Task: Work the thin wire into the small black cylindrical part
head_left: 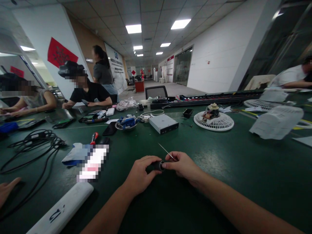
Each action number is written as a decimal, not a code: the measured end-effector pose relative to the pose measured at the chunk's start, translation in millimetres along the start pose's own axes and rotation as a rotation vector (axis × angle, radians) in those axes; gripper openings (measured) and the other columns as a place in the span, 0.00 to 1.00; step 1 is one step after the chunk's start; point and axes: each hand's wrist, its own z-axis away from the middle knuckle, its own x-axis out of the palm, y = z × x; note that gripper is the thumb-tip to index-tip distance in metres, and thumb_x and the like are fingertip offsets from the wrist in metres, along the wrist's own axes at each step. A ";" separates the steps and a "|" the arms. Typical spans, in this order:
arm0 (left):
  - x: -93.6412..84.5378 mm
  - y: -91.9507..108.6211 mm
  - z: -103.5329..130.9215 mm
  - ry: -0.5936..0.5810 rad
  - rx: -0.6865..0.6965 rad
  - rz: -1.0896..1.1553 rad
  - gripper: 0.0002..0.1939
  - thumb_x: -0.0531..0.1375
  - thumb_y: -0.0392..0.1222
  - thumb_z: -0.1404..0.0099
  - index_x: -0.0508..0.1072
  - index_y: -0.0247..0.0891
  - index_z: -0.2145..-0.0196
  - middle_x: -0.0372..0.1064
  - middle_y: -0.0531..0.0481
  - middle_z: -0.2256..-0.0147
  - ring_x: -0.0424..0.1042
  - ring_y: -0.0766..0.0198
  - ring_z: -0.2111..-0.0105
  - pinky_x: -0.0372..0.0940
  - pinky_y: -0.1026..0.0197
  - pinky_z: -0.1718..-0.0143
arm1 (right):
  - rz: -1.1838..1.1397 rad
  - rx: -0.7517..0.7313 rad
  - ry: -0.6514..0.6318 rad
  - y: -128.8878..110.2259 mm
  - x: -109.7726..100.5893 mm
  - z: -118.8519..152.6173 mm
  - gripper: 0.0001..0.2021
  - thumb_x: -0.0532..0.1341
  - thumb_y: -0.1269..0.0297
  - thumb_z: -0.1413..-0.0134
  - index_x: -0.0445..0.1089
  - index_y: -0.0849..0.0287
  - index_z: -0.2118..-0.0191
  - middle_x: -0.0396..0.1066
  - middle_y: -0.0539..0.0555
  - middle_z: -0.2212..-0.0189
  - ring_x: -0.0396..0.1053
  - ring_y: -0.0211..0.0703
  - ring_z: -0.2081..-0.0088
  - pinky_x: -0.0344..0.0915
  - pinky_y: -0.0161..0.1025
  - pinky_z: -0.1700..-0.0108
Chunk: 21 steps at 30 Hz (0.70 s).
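Note:
Near the middle of the green table, my left hand is closed round a short dark cylinder, which lies on its side with its round end toward the right. My right hand pinches a thin metal rod that points up and to the left, above the cylinder. The fingertips of my right hand touch the cylinder's round end. What the fingers hide of the rod's near end cannot be made out.
Ahead are a silver box drive, a bowl of blue things and a white fan grille. On the left lie a white long case, a blue-white glove, a red-handled tool and black cables. Other people sit around.

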 end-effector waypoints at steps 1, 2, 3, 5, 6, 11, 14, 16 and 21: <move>-0.1 0.2 -0.1 -0.002 -0.003 0.006 0.17 0.65 0.35 0.42 0.74 0.42 0.54 0.75 0.51 0.56 0.72 0.61 0.55 0.65 0.58 0.50 | 0.007 -0.012 -0.018 0.6 0.2 0.1 0.13 0.70 0.62 0.62 0.69 0.59 0.69 0.65 0.45 0.78 0.59 0.33 0.77 0.54 0.32 0.74; -0.2 0.3 -0.1 -0.002 -0.009 0.007 0.16 0.65 0.35 0.42 0.75 0.42 0.55 0.75 0.51 0.56 0.73 0.61 0.55 0.66 0.58 0.50 | 0.042 -0.051 -0.017 1.2 0.5 0.4 0.12 0.69 0.62 0.61 0.70 0.60 0.68 0.65 0.46 0.78 0.60 0.34 0.76 0.55 0.33 0.74; -0.1 0.3 -0.2 0.003 -0.019 0.005 0.16 0.65 0.35 0.42 0.75 0.42 0.55 0.75 0.51 0.56 0.73 0.61 0.55 0.66 0.58 0.51 | 0.110 -0.113 0.004 1.6 1.0 1.0 0.11 0.68 0.62 0.59 0.70 0.60 0.68 0.64 0.46 0.78 0.60 0.34 0.76 0.55 0.33 0.73; 0.4 -0.5 -0.3 0.016 -0.039 -0.006 0.17 0.66 0.35 0.43 0.75 0.42 0.55 0.75 0.51 0.57 0.73 0.61 0.56 0.66 0.58 0.51 | 0.304 -0.266 0.062 1.7 2.3 3.4 0.08 0.66 0.63 0.56 0.72 0.59 0.69 0.62 0.45 0.79 0.59 0.35 0.76 0.54 0.33 0.73; 0.8 -1.1 -0.3 0.019 -0.044 -0.011 0.17 0.66 0.35 0.43 0.75 0.42 0.55 0.75 0.51 0.57 0.73 0.61 0.56 0.66 0.58 0.51 | 0.399 -0.331 0.080 1.2 2.9 5.0 0.06 0.65 0.63 0.54 0.73 0.59 0.69 0.61 0.45 0.80 0.58 0.35 0.76 0.54 0.34 0.73; 2.0 -2.3 -0.9 0.020 -0.033 -0.002 0.17 0.65 0.34 0.43 0.75 0.42 0.55 0.75 0.49 0.57 0.73 0.60 0.56 0.67 0.57 0.51 | 0.632 -0.456 0.102 -2.5 3.3 12.2 0.08 0.62 0.62 0.50 0.76 0.57 0.65 0.64 0.47 0.80 0.60 0.36 0.77 0.54 0.34 0.74; 1.7 -0.4 -1.4 -0.011 -0.020 0.013 0.17 0.65 0.34 0.42 0.75 0.42 0.54 0.74 0.49 0.56 0.73 0.60 0.55 0.66 0.56 0.51 | 0.699 -0.498 0.124 -3.3 2.3 12.7 0.06 0.63 0.62 0.51 0.77 0.56 0.67 0.68 0.48 0.78 0.63 0.36 0.76 0.56 0.34 0.73; 1.6 1.0 -1.6 -0.023 -0.016 0.016 0.18 0.65 0.33 0.42 0.75 0.42 0.54 0.74 0.49 0.56 0.72 0.60 0.55 0.66 0.56 0.50 | 0.725 -0.514 0.147 -3.8 2.1 12.5 0.06 0.63 0.62 0.51 0.76 0.57 0.69 0.69 0.49 0.78 0.63 0.36 0.76 0.56 0.34 0.73; 1.6 1.7 -2.0 0.025 -0.025 0.004 0.17 0.65 0.33 0.42 0.75 0.42 0.55 0.75 0.49 0.56 0.72 0.60 0.55 0.66 0.56 0.50 | 0.714 -0.539 0.173 -6.0 1.6 13.7 0.06 0.63 0.63 0.51 0.76 0.57 0.69 0.68 0.48 0.80 0.62 0.36 0.78 0.55 0.34 0.74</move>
